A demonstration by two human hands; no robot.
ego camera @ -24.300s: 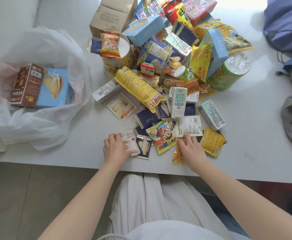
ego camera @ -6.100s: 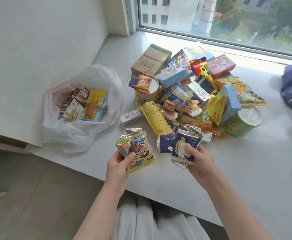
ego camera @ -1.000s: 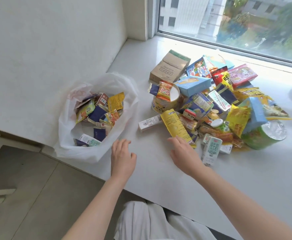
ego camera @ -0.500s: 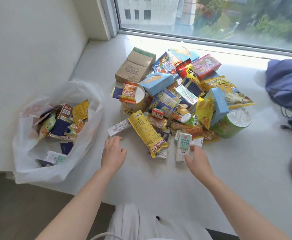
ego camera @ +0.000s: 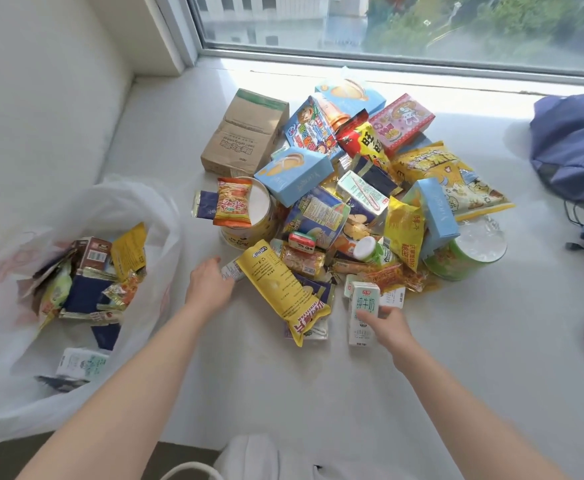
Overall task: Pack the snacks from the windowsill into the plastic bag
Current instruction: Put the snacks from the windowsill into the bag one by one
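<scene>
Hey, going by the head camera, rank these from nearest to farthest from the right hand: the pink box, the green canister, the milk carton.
1. Milk carton: at the front, held by the right hand.
2. Green canister: off to the right, farther back.
3. Pink box: far back, toward the window.

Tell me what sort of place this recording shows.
Likely a flat or dorm room on an upper floor: a wide white windowsill, a window overlooking buildings and trees, a snack pile on it, and blue cloth at the right.
</scene>
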